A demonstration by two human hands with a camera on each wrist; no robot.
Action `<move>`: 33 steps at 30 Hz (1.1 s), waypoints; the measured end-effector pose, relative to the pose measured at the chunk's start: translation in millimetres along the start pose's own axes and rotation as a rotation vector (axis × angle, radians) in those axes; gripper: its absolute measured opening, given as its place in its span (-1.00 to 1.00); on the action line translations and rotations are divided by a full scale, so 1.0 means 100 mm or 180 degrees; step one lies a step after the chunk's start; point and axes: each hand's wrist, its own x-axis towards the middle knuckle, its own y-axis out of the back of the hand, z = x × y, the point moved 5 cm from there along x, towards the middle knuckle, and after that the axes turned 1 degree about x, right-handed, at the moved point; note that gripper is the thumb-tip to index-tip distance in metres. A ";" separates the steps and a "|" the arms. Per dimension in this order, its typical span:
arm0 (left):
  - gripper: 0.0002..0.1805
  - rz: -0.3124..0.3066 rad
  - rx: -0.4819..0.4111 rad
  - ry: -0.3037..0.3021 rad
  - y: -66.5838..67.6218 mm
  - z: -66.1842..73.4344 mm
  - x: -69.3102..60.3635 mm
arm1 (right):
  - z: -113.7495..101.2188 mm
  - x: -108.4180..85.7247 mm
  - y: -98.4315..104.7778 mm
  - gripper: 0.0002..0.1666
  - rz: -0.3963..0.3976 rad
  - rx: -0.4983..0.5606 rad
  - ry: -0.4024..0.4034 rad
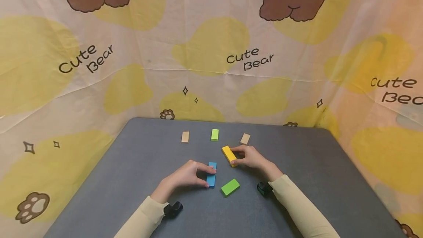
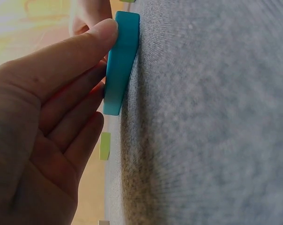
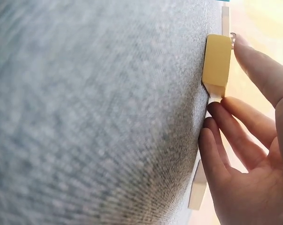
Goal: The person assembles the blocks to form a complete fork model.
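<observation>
A blue rectangular block [image 1: 211,180] lies on the grey tabletop, with my left hand [image 1: 188,175] holding it between thumb and fingers. In the left wrist view the thumb is against the blue block [image 2: 122,56], and the other fingers are partly hidden behind it. Farther forward and to the right, my right hand [image 1: 252,157] has its thumb and index finger about a yellow block [image 1: 228,155]. The right wrist view shows the yellow block [image 3: 217,61] close to the cloth, between the thumb and the fingertips. Nearest me, a green block [image 1: 230,187] lies askew between the two forearms.
At the back of the grey table [image 1: 158,135] a wooden block [image 1: 185,137], a light green block [image 1: 214,135] and another wooden block [image 1: 245,139] stand in a spaced row. A patterned cloth [image 1: 205,58] hangs behind the table and along its sides.
</observation>
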 end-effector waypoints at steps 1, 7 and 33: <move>-0.48 -0.0004 0.0000 0.0003 0.00 0.00 0.00 | 0.00 0.00 0.00 -0.22 0.0008 -0.0001 0.0002; -0.48 -0.0001 0.0005 0.0024 0.00 0.00 -0.01 | -0.01 0.02 0.00 -0.20 0.0073 -0.0093 -0.0012; -0.48 -0.0038 -0.0023 0.0087 -0.01 0.02 -0.03 | -0.05 -0.02 0.00 -0.53 0.0250 -0.0269 -0.0339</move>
